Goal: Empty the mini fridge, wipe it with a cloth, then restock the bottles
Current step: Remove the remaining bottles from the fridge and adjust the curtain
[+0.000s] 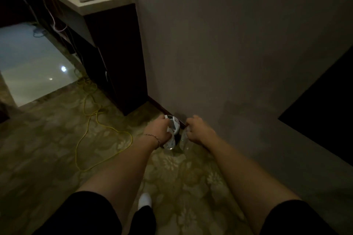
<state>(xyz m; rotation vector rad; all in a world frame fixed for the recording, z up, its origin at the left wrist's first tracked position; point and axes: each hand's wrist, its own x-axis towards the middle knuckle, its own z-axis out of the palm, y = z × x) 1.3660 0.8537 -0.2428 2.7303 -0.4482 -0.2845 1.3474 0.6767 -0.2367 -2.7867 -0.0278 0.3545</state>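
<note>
Yellow cable (89, 120) across patterned carpet (47, 139)

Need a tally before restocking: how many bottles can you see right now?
2. One bottle with a white label in the left hand, one clear bottle in the right hand, both low by the wall's base. The dim light may hide others.

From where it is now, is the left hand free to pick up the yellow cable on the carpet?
Probably not yet. The left hand already grips a clear plastic bottle with a white label, and the yellow cable lies further to its left on the patterned carpet, so the bottle must be set down first.
</note>
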